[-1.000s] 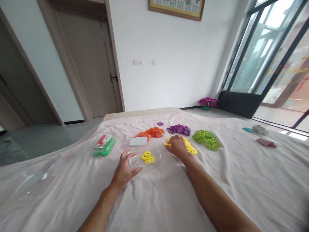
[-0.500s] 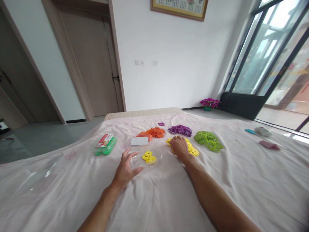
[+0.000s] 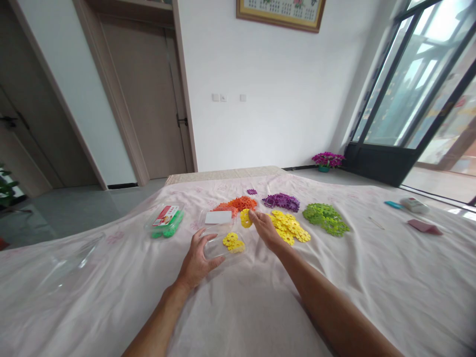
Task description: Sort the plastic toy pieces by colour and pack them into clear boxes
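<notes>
My left hand (image 3: 201,259) grips the left end of a clear plastic box (image 3: 216,249), thumb at the near side and fingers at the far side. A few yellow flower-shaped discs (image 3: 233,242) lie inside it. Pinched in my right hand (image 3: 262,227) is a yellow flower-shaped piece (image 3: 245,218), held just above and beyond the box's right end; whether it is one disc or more I cannot tell. A heap of yellow flower-shaped discs (image 3: 290,227) spreads on the cloth right of that hand.
Beyond the box lie a clear lid with a white label (image 3: 218,217), orange pieces (image 3: 240,204) and purple pieces (image 3: 281,201). Green pieces (image 3: 325,218) lie to the right. A labelled box of green pieces (image 3: 165,221) stands left. A pink folded item (image 3: 425,226) rests far right.
My right hand has lifted off the yellow heap and moved left toward the box, carrying a yellow piece. My left hand stays on the box. The view has shifted slightly.
</notes>
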{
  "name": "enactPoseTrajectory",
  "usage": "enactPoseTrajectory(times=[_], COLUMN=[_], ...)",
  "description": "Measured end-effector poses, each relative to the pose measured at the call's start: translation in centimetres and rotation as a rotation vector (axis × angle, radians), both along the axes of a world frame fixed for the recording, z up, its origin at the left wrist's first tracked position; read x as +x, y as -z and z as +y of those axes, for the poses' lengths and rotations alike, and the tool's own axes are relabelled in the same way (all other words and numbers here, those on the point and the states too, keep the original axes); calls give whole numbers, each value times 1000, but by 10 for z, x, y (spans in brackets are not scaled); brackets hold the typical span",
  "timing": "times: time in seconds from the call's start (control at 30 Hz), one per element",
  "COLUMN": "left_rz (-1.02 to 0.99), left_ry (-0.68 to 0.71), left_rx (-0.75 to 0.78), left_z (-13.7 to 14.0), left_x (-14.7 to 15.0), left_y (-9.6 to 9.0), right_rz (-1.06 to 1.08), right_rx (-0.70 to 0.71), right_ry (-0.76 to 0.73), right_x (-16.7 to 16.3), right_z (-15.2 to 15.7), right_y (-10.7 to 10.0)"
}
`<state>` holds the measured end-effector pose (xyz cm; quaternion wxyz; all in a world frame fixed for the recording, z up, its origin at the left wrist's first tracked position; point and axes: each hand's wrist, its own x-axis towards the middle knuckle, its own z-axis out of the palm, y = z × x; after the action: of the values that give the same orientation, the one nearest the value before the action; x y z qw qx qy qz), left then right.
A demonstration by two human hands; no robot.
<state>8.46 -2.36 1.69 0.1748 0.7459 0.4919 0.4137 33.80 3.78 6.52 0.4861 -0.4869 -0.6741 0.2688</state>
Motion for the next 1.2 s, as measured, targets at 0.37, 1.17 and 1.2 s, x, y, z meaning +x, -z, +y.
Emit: enactPoseTrajectory(times=[0.37,1.17,1.2], left_rz=[-1,0,1], left_ry=[-5,-1,-2], left_rx=[24,24,20], left_z=[2,3,2], left_x=[-1,-1,-1], left_y=[3,5,5], right_rz=[-908,-1107,-1105], right_rx=[32,18,22], right_ry=[483,430,438], right_x=[46,62,62], right_z=[4,20,20], right_y=[2,19,19])
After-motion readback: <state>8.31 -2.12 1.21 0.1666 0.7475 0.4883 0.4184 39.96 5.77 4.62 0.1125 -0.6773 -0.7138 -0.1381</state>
